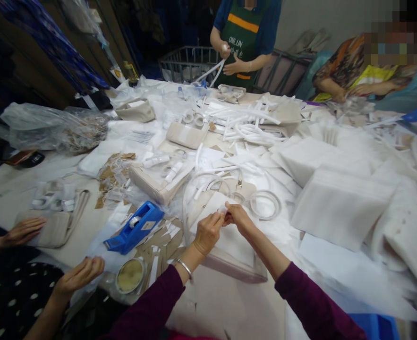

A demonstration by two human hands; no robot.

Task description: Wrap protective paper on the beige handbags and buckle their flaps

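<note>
A pale beige bag [229, 264] lies in front of me with a white sheet [234, 243] over its upper face. Above that sheet my left hand [209, 231] and my right hand [237, 217] meet, fingers pinched round a small white piece [223, 208]. Just beyond them are a metal clasp [240, 183] on the bag and a clear coiled strap [265, 205] at its right. White foam tubing curves along the bag's far left side.
A blue tape dispenser [135, 227] and a round tub [130, 275] are at left, near a co-worker's hands. White foam sheets [339, 203] pile up at right. Another beige bag [162, 182] lies beyond. Two people are at the far side.
</note>
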